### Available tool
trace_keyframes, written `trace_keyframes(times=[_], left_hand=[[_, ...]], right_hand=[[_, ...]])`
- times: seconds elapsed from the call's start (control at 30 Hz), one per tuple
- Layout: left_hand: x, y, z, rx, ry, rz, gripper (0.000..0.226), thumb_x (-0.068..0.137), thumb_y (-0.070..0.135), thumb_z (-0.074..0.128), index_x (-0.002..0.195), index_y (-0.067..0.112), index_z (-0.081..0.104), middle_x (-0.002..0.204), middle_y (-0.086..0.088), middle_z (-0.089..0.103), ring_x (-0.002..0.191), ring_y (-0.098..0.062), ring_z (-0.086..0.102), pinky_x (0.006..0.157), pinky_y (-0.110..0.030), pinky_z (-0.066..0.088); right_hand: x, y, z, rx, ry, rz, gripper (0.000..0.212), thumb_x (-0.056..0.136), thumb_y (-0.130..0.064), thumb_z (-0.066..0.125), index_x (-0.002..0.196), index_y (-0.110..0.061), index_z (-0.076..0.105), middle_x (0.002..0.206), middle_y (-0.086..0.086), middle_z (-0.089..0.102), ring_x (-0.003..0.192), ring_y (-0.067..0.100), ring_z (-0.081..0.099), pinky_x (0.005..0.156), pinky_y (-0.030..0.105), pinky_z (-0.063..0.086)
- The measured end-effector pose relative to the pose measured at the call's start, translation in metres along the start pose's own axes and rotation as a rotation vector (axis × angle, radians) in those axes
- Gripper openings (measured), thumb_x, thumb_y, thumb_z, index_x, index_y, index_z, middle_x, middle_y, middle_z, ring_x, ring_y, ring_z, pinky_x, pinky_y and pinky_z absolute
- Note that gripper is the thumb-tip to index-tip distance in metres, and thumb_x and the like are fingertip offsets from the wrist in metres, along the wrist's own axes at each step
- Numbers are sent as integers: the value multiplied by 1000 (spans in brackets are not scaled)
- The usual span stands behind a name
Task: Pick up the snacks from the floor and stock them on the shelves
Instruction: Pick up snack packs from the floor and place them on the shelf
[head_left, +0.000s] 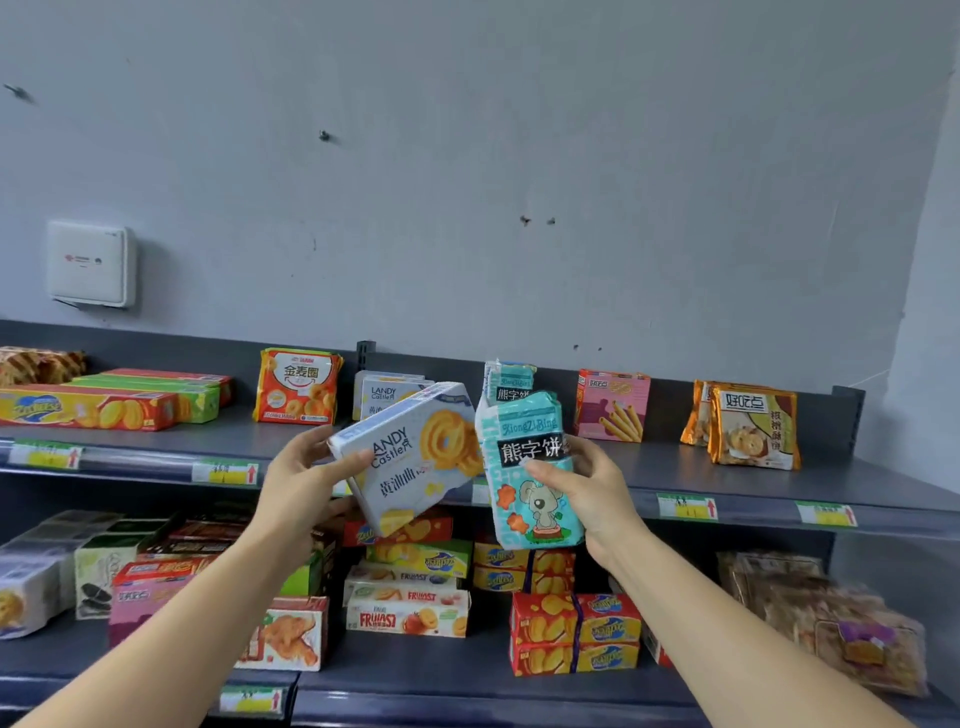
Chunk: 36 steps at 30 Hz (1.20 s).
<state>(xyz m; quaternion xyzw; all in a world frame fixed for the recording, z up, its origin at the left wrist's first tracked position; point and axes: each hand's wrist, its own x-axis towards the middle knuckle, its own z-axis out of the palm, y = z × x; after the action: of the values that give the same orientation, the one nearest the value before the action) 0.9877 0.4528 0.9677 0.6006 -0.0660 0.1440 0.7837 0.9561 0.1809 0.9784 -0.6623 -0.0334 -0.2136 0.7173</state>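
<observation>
- Head view, hands: the left hand (306, 473) grips a white cookie box (410, 457), thumb across its front and fingers curled behind. The box is tilted, its top corner leaning towards the shelf back, probably so it can be slid in end first.
- Head view, hands: the right hand (587, 493) holds a teal biscuit bag (530, 478) upright, thumb on the front and fingers wrapped round the side. Box and bag touch or nearly touch at their upper edges; which, I cannot tell.
- Head view, top shelf (649, 467): both snacks are in the air in front of its edge, not yet set down. Right behind them stand a matching white box (384, 392) and a matching teal bag (509, 382), so each hand seems lined up with its own kind.
- Head view, neighbours: an orange bag (297, 385) stands left of the matching box and a pink box (613, 405) right of the matching bag. The gaps look modest, so the next move calls for a straight push in.
- Head view, lower shelf (415, 660): stacked boxes fill much of it. The floor is out of view.
</observation>
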Motion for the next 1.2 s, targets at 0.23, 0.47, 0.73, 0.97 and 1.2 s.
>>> trace_keyframes(times=[0.23,0.47,0.73,0.97,1.2], left_hand=[[62,0,19,32,49,62,66,76,11,79,135,14,49,122,-9,63,105,-25,64,73,-43,56],[104,-8,35,21,110,76,63,78,7,76,135,13,50,118,-8,65,105,-25,64,80,-46,55],[150,-18,30,81,123,73,57,83,7,71,136,12,49,102,4,65,85,-11,64,61,-31,54],[216,-30,7,146,80,11,54,87,13,68,138,12,48,100,4,67,85,-14,65,63,-32,52],[278,-51,-11,258,10,-67,65,86,12,71,144,14,42,137,-8,53,105,-24,59,82,-41,53]], right_hand=[[69,11,-10,-151,19,-97,35,74,-15,82,95,-27,56,100,-9,68,89,11,69,65,24,53],[126,26,-18,-156,33,-120,32,75,-19,82,92,-30,57,98,-10,68,88,11,68,65,26,53],[173,44,-2,-35,52,-42,28,76,-16,80,90,-24,57,90,-4,69,79,16,71,64,33,56],[209,64,19,-32,107,7,31,76,-15,80,98,-17,59,94,5,72,79,23,72,63,35,57],[231,80,28,-49,192,29,25,78,-11,78,92,-18,59,89,4,71,78,23,70,62,35,54]])
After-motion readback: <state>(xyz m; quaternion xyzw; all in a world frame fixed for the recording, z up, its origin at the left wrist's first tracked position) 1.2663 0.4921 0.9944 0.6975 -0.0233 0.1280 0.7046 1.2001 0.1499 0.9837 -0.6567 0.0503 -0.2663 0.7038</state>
